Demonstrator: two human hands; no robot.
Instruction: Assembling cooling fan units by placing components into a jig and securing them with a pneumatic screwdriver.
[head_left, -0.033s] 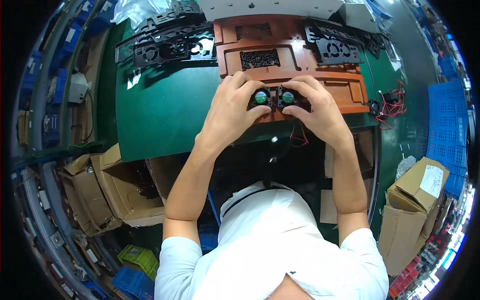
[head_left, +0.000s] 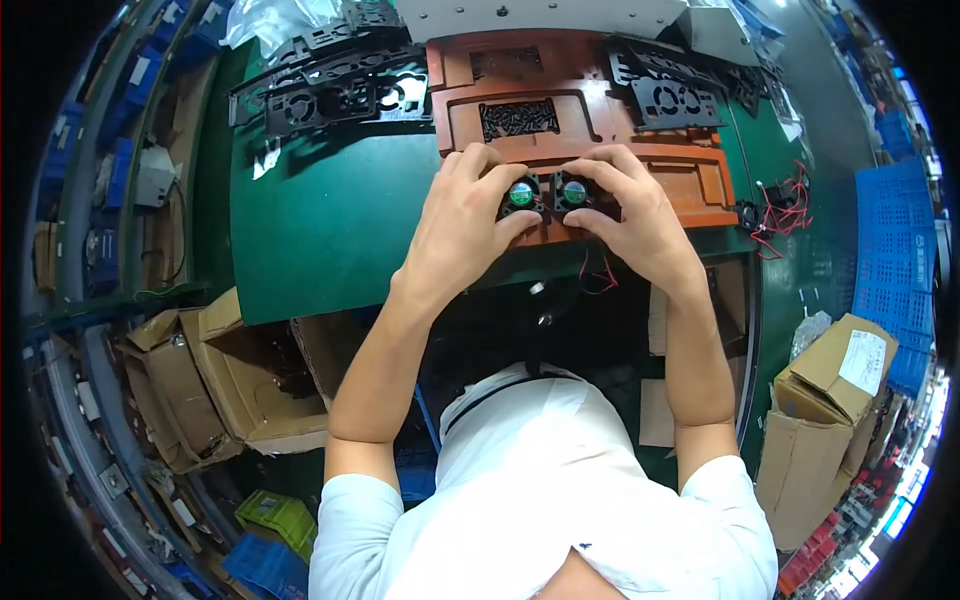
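Note:
Two small black cooling fans with green round labels stand side by side over the near part of an orange-brown fixture tray [head_left: 690, 152]. My left hand [head_left: 468, 205] grips the left fan [head_left: 522, 194] between thumb and fingers. The right fan [head_left: 573, 193] is pinched the same way in my right hand [head_left: 632, 208]. A narrow gap separates the two fans. Thin red wires [head_left: 600, 275] hang below them past the table's front edge. Small dark screws [head_left: 519, 118] fill a recess in the fixture just beyond my hands.
Black perforated metal panels [head_left: 330, 100] lie at the far left, and more panels [head_left: 675, 100] at the far right. Loose fans with red wires [head_left: 785, 205] rest on the green table [head_left: 310, 220] at right. Cardboard boxes [head_left: 265, 385] stand below left, and another box [head_left: 815, 440] at right.

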